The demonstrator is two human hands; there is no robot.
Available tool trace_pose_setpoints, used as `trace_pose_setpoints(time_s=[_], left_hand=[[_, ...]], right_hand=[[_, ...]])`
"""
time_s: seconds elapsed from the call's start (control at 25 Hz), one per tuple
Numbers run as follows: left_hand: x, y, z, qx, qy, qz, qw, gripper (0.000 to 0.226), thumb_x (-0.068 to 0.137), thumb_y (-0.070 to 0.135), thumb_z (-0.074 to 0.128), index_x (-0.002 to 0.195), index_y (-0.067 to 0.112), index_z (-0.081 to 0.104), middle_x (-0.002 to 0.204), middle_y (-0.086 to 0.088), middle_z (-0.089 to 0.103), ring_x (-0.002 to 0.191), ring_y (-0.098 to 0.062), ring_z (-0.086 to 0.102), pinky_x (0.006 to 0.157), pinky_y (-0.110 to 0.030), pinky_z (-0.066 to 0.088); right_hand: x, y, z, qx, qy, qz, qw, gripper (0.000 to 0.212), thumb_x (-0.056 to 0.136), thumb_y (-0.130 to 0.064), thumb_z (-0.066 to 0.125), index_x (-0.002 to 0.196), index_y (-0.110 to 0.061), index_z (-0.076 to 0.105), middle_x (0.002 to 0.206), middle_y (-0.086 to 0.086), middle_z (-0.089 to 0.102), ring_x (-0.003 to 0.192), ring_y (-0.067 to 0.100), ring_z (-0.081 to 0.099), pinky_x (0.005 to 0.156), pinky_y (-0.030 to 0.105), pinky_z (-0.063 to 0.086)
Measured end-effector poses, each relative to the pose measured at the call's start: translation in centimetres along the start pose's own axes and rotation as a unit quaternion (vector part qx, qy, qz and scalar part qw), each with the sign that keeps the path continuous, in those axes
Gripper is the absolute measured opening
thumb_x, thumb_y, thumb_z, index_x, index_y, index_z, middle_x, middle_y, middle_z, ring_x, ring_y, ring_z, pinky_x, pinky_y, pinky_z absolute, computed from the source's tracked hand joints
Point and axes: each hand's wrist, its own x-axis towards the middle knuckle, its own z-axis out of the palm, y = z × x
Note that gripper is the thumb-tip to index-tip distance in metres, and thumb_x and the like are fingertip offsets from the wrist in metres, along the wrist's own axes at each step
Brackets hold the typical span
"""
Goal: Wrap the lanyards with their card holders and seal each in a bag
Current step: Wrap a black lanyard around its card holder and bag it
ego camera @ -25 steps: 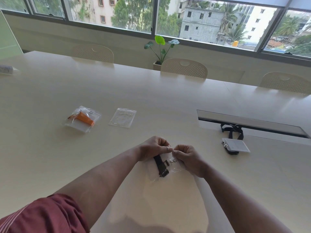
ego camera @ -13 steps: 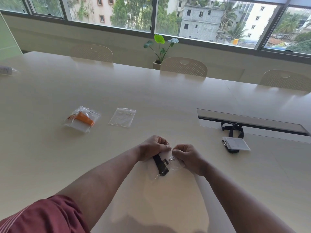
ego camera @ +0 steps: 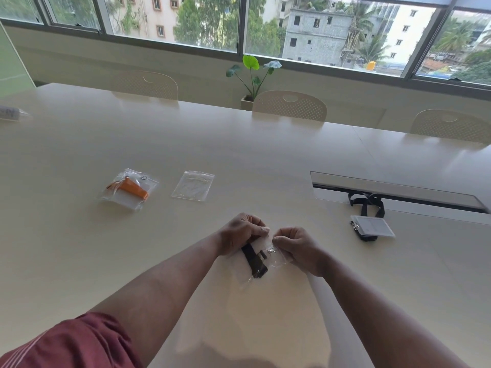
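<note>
While both hands work at the near middle of the table [ego camera: 79,144], the head view shows a clear bag [ego camera: 268,264] lying flat between them with a wrapped black lanyard [ego camera: 253,261] and its metal clip inside. The left hand [ego camera: 240,233] has its fingers curled, thumb and forefinger pinching the bag's far edge, and the right hand [ego camera: 295,244] pinches the same edge just beside it; the two pinches nearly touch, which looks like pressing the zip strip closed along its length. The bag rests on the table, probably so the surface backs the seal. Whether the strip is fully closed is too fine to tell. To the far left lies a sealed bag with an orange lanyard [ego camera: 130,188], one item apparently done, and just to its right an empty bag [ego camera: 193,185] waits within reach, likely for the next bundle. On the right, near the cable slot [ego camera: 393,193], a second black lanyard [ego camera: 368,201] lies loose, clipped to its card holder [ego camera: 372,226], not yet wrapped. Chairs [ego camera: 289,104] and a potted plant [ego camera: 252,73] stand beyond the far edge.
</note>
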Motion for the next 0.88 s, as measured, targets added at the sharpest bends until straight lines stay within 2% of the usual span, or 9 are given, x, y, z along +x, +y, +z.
trace_pose_setpoints(time_s=[0.08, 0.2, 0.32, 0.6, 0.88], left_hand=[[0.03, -0.13, -0.01, 0.002, 0.003, 0.001, 1.0, 0.015, 0.095, 0.004, 0.065, 0.081, 0.003, 0.069, 0.07, -0.012, 0.058, 0.058, -0.018, 0.052, 0.055, -0.026, 0.045], [0.06, -0.04, -0.01, 0.004, -0.007, -0.003, 1.0, 0.015, 0.095, 0.004, 0.065, 0.08, 0.003, 0.069, 0.067, -0.01, 0.06, 0.054, -0.016, 0.055, 0.053, -0.024, 0.048], [0.11, -0.01, -0.16, 0.008, -0.009, -0.005, 1.0, 0.014, 0.095, 0.005, 0.065, 0.082, 0.002, 0.069, 0.069, -0.011, 0.06, 0.058, -0.018, 0.055, 0.056, -0.026, 0.048], [0.03, -0.17, 0.0, 0.005, -0.006, 0.002, 1.0, 0.015, 0.095, 0.006, 0.065, 0.082, 0.004, 0.069, 0.068, -0.009, 0.06, 0.056, -0.017, 0.054, 0.055, -0.025, 0.047], [-0.34, 0.1, 0.22, 0.026, 0.016, 0.009, 0.999, 0.018, 0.096, 0.006, 0.064, 0.079, 0.006, 0.068, 0.066, -0.008, 0.058, 0.056, -0.017, 0.052, 0.054, -0.025, 0.045]], right_hand=[[-0.15, -0.2, -0.05, -0.01, -0.004, 0.0, 1.0, 0.028, 0.094, 0.006, 0.055, 0.07, -0.007, 0.059, 0.052, 0.004, 0.043, 0.046, 0.012, 0.031, 0.05, 0.03, 0.021], [-0.28, -0.46, -0.14, -0.033, -0.008, -0.006, 0.999, 0.026, 0.094, 0.006, 0.054, 0.071, -0.005, 0.058, 0.05, 0.002, 0.046, 0.043, 0.01, 0.033, 0.043, 0.024, 0.024], [-0.28, -0.46, -0.21, -0.022, -0.016, -0.005, 1.0, 0.026, 0.094, 0.005, 0.056, 0.071, -0.006, 0.06, 0.053, 0.003, 0.047, 0.045, 0.01, 0.035, 0.043, 0.021, 0.026], [-0.1, -0.19, -0.42, -0.03, -0.01, 0.001, 1.0, 0.008, 0.078, -0.007, 0.06, 0.073, -0.002, 0.057, 0.052, 0.003, 0.045, 0.045, 0.012, 0.032, 0.043, 0.022, 0.024], [-0.2, -0.27, -0.54, -0.011, -0.014, 0.008, 1.0, 0.024, 0.086, 0.007, 0.056, 0.066, -0.006, 0.058, 0.051, 0.006, 0.046, 0.043, 0.012, 0.033, 0.042, 0.021, 0.025]])
